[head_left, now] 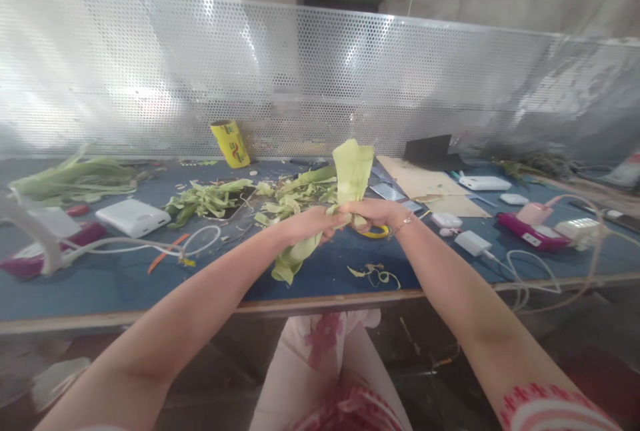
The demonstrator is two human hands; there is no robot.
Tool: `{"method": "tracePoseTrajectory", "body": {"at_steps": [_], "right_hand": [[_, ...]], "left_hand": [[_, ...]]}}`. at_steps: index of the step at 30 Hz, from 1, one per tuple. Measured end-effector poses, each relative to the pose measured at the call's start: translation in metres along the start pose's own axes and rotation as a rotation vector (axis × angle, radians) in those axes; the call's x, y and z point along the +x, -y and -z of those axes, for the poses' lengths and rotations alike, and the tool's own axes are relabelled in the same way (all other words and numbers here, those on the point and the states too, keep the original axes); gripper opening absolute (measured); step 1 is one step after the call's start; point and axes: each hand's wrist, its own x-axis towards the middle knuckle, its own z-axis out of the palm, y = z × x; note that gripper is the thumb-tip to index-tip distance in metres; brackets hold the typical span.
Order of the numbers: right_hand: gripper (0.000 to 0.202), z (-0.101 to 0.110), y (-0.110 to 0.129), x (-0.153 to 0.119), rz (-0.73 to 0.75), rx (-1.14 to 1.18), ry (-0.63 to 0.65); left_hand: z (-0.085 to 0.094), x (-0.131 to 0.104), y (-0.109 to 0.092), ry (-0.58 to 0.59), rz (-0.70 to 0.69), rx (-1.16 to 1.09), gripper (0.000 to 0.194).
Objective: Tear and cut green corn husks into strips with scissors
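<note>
Both hands meet over the middle of the blue table (320, 277), closed round a long pale green leaf strip (352, 167). My left hand (316, 223) grips it from the left, and its lower end hangs down below that hand. On the other side my right hand (367, 211) pinches it, with the broad end standing up above the fingers. A yellow ring-shaped item (375, 232) lies just under my right hand. Behind my left hand is a loose pile of green leaf pieces (290, 201); another pile (210, 201) lies farther left.
A yellow cylinder (231, 144) leans near the perforated metal screen (200, 71). White power bank (133, 217) and cables are at left. Brown card (420, 177), a charger (473, 243) and a purple power strip (533, 232) lie at right. Long leaves (80, 177) lie far left.
</note>
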Motion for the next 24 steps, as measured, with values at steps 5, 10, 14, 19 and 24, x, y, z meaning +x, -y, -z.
{"method": "tracePoseTrajectory", "body": {"at_steps": [5,10,14,19,24], "right_hand": [[0.03,0.001,0.001,0.002,0.043,0.075,0.088],[0.033,0.0,0.0,0.004,0.059,0.152,0.174],[0.036,0.002,-0.004,0.007,0.068,0.191,0.23],[0.039,0.002,-0.009,0.012,0.095,0.241,0.249],[0.043,-0.002,-0.007,0.017,0.096,0.254,0.253]], "left_hand": [[0.005,-0.002,-0.001,0.028,-0.048,0.026,0.047],[0.007,-0.004,-0.003,0.05,-0.061,-0.02,0.045],[0.008,-0.007,-0.003,0.085,-0.068,-0.042,0.042],[0.009,-0.007,-0.002,0.108,-0.082,-0.083,0.04],[0.015,-0.01,-0.007,0.125,-0.075,-0.051,0.039]]}}
